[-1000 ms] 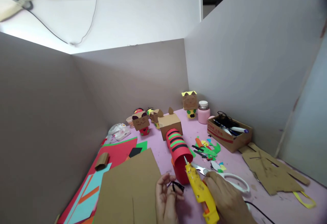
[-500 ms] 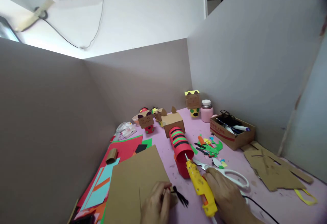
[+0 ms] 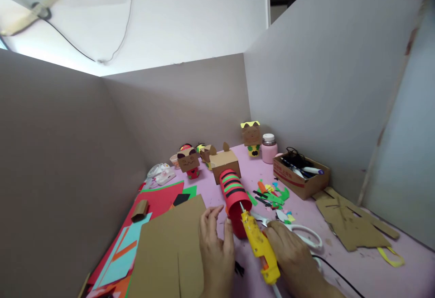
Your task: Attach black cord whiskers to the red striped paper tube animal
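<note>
A red paper tube with green and black stripes lay on its side near the middle of the pink counter, its open end facing the viewer. It butted against a brown cardboard box with small ears at its 12 o'clock.

Half a second earlier the left hand had been low at the tube's 7 o'clock, pinching a small black paper piece over the cardboard. Now that hand had risen, fingers spread and its grip loose and empty, fingertips just beside the tube's open end. The black piece lay on the counter at the hand's 4 o'clock, apart from it. This suggested the hand had let the piece go to steady the tube.

The right hand held its grip closed around a yellow glue gun, whose nozzle touched or nearly touched the tube's rim, closer than before.

Room was tight. A brown cardboard sheet lay at the tube's 8 o'clock, over coloured papers. White-handled scissors lay at 4 o'clock, just beyond the right hand. Paper scraps were scattered at 2 o'clock, and a carton of pens sat further along the same line against the right partition. Grey partitions closed the counter on three sides. Bare counter showed mainly at 5 o'clock, where the gun's black cord ran.
</note>
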Action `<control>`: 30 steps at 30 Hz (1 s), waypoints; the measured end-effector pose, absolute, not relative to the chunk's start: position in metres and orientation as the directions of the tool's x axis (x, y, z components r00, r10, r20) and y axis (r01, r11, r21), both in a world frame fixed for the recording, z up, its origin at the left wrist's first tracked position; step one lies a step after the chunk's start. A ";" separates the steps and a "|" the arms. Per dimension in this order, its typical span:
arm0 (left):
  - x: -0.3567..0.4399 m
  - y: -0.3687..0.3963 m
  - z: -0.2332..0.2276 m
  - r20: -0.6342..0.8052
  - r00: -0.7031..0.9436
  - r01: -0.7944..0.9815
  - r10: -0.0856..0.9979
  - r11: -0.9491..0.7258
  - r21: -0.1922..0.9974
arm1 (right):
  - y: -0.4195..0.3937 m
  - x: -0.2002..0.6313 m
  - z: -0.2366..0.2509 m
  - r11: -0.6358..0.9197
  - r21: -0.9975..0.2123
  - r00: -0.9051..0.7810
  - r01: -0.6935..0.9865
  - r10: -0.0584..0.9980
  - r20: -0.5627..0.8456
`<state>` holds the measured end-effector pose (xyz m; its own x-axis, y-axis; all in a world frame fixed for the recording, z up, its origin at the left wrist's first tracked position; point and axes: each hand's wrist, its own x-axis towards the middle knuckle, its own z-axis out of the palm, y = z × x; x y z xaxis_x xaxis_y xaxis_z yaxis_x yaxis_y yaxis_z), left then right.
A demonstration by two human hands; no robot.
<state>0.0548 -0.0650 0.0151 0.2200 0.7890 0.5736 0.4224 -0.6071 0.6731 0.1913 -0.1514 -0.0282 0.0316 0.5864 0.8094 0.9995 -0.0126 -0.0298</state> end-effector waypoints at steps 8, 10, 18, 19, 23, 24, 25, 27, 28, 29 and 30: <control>0.055 -0.065 0.003 0.551 0.198 0.391 0.811 -0.581 0.714 | -0.152 0.192 -0.027 -0.014 -0.058 0.055 0.998 0.594 0.803; 0.056 -0.065 0.002 0.538 0.220 0.386 0.814 -0.579 0.718 | -0.151 0.192 -0.029 -0.009 -0.081 0.069 0.997 0.609 0.790; 0.057 -0.068 0.002 0.516 0.255 0.370 0.818 -0.575 0.730 | -0.151 0.192 -0.029 0.002 -0.070 0.055 0.998 0.598 0.799; 0.057 -0.068 0.003 0.513 0.258 0.369 0.819 -0.574 0.731 | -0.151 0.192 -0.028 0.002 -0.063 0.049 0.998 0.597 0.801; 0.057 -0.067 0.001 0.518 0.258 0.368 0.816 -0.579 0.728 | -0.151 0.192 -0.026 -0.012 -0.050 0.048 0.999 0.589 0.806; 0.057 -0.067 0.001 0.522 0.256 0.369 0.814 -0.581 0.725 | -0.150 0.192 -0.026 -0.015 -0.048 0.048 0.999 0.586 0.809; 0.057 -0.067 0.001 0.528 0.251 0.369 0.811 -0.584 0.723 | -0.150 0.192 -0.026 -0.017 -0.046 0.047 0.999 0.581 0.813; 0.057 -0.066 0.000 0.540 0.239 0.370 0.807 -0.590 0.718 | -0.150 0.192 -0.026 -0.019 -0.043 0.046 0.999 0.573 0.818; 0.057 -0.066 0.000 0.546 0.231 0.372 0.806 -0.591 0.716 | -0.150 0.192 -0.026 -0.019 -0.043 0.046 0.999 0.570 0.821; 0.057 -0.066 0.001 0.549 0.227 0.375 0.804 -0.593 0.713 | -0.150 0.192 -0.026 -0.018 -0.044 0.046 0.999 0.567 0.823; 0.057 -0.066 0.001 0.551 0.225 0.378 0.804 -0.593 0.711 | -0.150 0.192 -0.026 -0.015 -0.046 0.046 0.999 0.566 0.823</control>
<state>0.0566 -0.0660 0.0010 0.2248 0.8035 0.5512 0.3780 -0.5933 0.7107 0.1920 -0.1504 -0.0260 0.0460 0.5663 0.8229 0.9988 -0.0150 -0.0456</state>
